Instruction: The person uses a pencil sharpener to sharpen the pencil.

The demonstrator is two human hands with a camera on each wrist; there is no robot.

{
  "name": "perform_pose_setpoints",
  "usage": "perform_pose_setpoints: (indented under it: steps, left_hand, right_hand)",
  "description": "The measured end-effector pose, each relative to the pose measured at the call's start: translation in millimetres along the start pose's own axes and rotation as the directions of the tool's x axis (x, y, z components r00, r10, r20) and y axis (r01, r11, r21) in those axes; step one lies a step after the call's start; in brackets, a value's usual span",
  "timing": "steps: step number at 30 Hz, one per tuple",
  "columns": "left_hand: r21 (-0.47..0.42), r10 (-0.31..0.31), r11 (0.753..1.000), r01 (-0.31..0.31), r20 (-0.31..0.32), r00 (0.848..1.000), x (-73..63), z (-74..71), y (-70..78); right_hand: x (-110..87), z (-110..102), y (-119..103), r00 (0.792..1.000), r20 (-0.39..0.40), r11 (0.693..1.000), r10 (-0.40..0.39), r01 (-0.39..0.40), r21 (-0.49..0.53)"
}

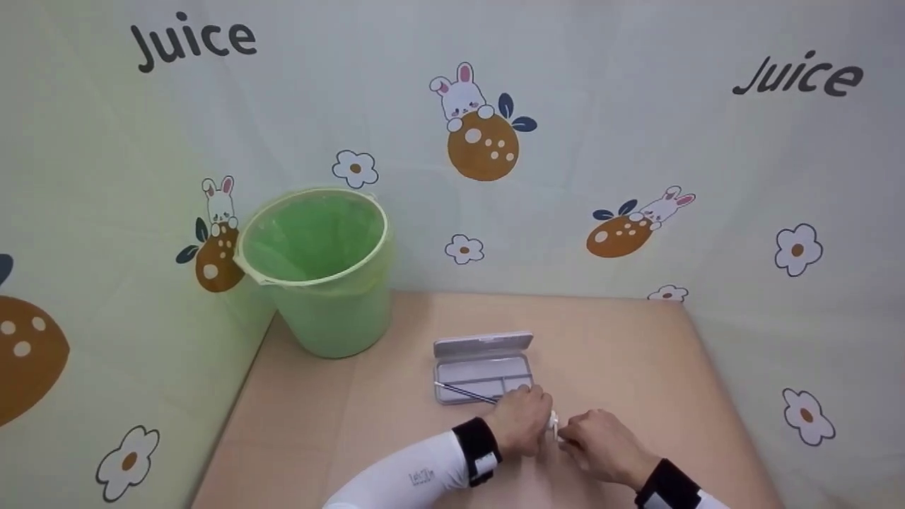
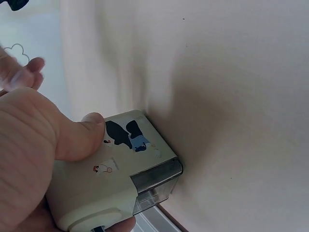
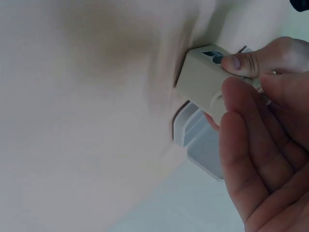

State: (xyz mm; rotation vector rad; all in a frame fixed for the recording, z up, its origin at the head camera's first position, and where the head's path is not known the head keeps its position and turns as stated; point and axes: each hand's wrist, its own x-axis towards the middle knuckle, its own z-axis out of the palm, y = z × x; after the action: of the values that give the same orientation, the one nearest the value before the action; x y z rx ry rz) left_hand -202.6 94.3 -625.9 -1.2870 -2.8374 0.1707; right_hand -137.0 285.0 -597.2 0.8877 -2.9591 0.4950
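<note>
Left hand grips cream pencil sharpener, lower left of left wrist view; mostly hidden behind that hand in head view, lower centre. Right hand, fingers curled, pinches its white crank. Pencil runs over open grey pencil case to left hand. Green bucket left of centre on table.
</note>
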Motion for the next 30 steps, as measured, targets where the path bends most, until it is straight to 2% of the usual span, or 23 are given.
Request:
perform_pose_setpoints:
  steps: [4, 8, 12, 15, 24, 30]
  left_hand:
    - [0.019, 0.006, 1.0, -0.006, -0.002, 1.0, 0.1, 0.2, -3.5]
    - [0.02, 0.017, 1.0, -0.016, -0.016, 1.0, -1.3, 1.7, -3.6]
    - [0.01, 0.027, 1.0, -0.027, -0.028, 0.999, -1.5, 3.3, -2.0]
    - [0.017, 0.031, 0.999, -0.03, -0.036, 0.999, -1.0, 3.4, -2.0]
    - [-0.07, 0.031, 0.997, -0.032, -0.027, 0.999, -1.2, 5.4, -4.7]
    - [-0.067, 0.052, 0.996, -0.056, -0.061, 0.997, -2.9, 9.2, -5.4]
  right_hand:
    - [8.3, -10, 5, 0.997, -0.072, 0.998, 0.04, -0.043, -0.039]
    - [15.3, -12, 15, 0.987, -0.142, 0.994, 0.071, -0.083, -0.078]
    - [20.1, -8, 23, 0.981, -0.16, 0.988, 0.113, -0.129, -0.091]
    - [23.0, -4, 29, 0.979, -0.171, 0.986, 0.107, -0.126, -0.109]
    - [24.4, 27, 48, 0.97, -0.228, 0.984, 0.085, -0.117, -0.131]
    - [19.6, 52, 51, 0.986, -0.163, 0.988, 0.042, -0.065, -0.139]
